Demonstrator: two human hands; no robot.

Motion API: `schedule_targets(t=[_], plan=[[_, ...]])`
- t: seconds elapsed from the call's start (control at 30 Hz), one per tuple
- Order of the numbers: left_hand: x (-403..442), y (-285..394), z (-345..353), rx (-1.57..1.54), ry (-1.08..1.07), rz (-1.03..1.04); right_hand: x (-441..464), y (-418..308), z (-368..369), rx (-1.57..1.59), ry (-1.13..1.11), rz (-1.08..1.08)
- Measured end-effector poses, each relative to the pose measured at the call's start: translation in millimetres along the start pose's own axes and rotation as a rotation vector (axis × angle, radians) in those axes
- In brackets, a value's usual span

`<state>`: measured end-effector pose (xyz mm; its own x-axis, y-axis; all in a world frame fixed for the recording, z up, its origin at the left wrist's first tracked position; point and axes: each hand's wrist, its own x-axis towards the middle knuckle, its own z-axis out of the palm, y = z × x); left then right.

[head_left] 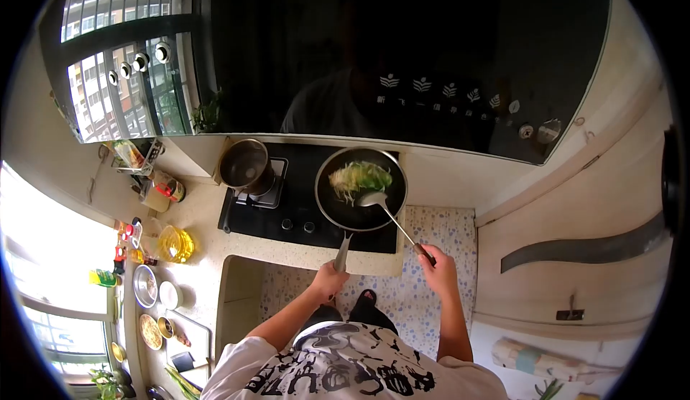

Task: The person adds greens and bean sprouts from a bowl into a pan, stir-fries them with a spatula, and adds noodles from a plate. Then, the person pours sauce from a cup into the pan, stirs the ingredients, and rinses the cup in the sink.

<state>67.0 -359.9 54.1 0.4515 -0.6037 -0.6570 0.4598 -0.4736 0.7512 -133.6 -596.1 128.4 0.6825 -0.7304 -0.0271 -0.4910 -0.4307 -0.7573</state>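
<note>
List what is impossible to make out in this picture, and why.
In the head view:
Stove beneath the pan: hidden by it.
Gripped part of the pan handle: covered by the left hand.
What the pot holds: too dim.
Leaves at lower right: cut off by the bottom edge.

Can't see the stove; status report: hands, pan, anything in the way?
Left hand gripping pan handle; right hand holding spatula. Shredded greens in pan, spatula at their edge. Pot to the left, not blocking.

Pan (338, 210) x1, pot (244, 161) x1, spat. (398, 224) x1, hob knobs (309, 227) x2.
</note>
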Motion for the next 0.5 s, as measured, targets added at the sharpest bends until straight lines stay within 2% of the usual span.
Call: schedule_targets(t=[0.5], plan=[[43.0, 4.2, -11.2, 0.109, 0.010, 0.014, 0.1, 7.1, 13.6, -0.174, 0.022, 0.065]])
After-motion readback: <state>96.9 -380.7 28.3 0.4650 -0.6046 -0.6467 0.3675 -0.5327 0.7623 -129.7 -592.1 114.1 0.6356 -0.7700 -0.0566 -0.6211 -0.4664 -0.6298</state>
